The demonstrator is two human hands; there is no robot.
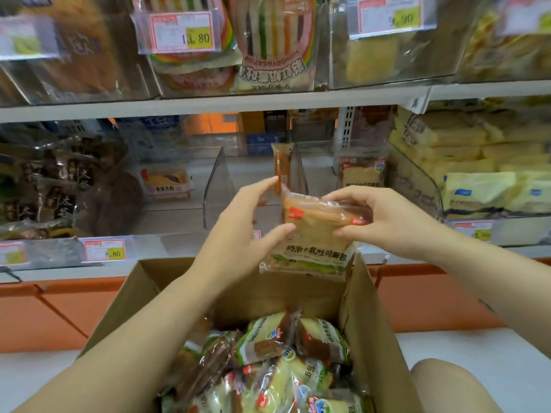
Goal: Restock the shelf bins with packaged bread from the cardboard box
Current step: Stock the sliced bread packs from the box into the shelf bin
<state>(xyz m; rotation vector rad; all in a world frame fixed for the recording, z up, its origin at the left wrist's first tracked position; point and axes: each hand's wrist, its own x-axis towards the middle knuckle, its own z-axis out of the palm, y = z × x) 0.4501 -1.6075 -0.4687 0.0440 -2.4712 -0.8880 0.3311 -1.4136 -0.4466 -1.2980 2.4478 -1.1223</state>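
Across the upper half of the frame, a shop shelf point(208, 106) carries clear plastic bins of wrapped bread, with price tags point(181, 32) clipped to their fronts. Lower centre, an open cardboard box point(368, 323) sits below the shelf, heaped with loose bread packets point(277, 350). At centre frame, the middle bin point(215, 186) is nearly bare. One slim upright packet point(281, 165) stands toward its back.

Just in front of that bin, above the far edge of the box, a person holds a flat bread packet point(313, 234) between both hands, printed face toward the camera.

Likely risks, as a judgement: the bin opening sits low under the shelf board above. A packet pushed in at an angle could catch on the clear wall or knock over the upright packet. The wrapper looks slick and loose and is held mainly by its top edge, so it could slip and fall back into the box. A hard squeeze could also dent the soft slices.

Grip: the right hand point(384, 222) pinches the packet's upper right edge, fingers curled over the top and thumb beneath. The left hand point(247, 225) is mostly open, its fingers relaxed and spread. Only its thumb point(277, 232) rests against the packet's left edge.
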